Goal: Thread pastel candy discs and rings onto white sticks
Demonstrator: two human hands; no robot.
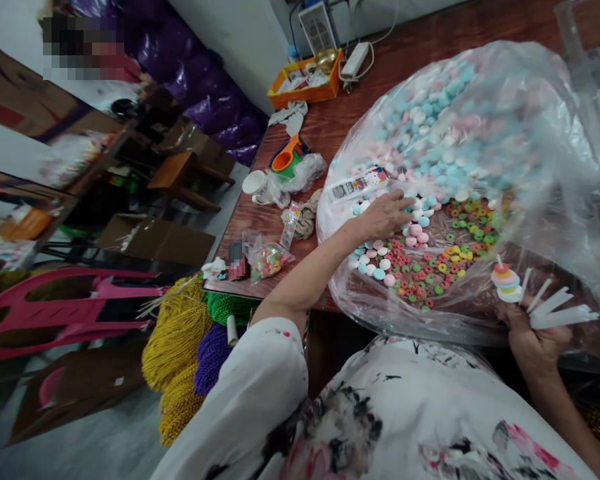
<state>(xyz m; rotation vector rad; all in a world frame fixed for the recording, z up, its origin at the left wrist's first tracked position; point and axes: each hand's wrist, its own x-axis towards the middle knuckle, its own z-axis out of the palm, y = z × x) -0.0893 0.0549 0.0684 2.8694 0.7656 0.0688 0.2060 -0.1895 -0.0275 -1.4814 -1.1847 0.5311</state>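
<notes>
My left hand (387, 213) reaches over the pile of pink, blue and white round candies (420, 120) on a large clear plastic bag (350, 160). Its fingers are apart, with the tips at the candies; nothing shows in its grasp. Below it lie small ring-shaped candies (415, 273) in red, green and yellow. Held in my right hand (537, 337), at the bag's near right side, is a bunch of thin white sticks (563, 310). One of them carries a stack of threaded candies (505, 281) in orange, pink, blue, yellow and white. A printed wrapper (360, 183) lies near my left hand.
On the brown table (260, 233) stand a white cup (255, 183), an orange scoop (285, 157), a small bag of colourful candies (270, 260) and an orange tray (305, 93). Yellow cord bundles (175, 327) and a pink chair (70, 310) are at the left. Another person (95, 60) is farther back.
</notes>
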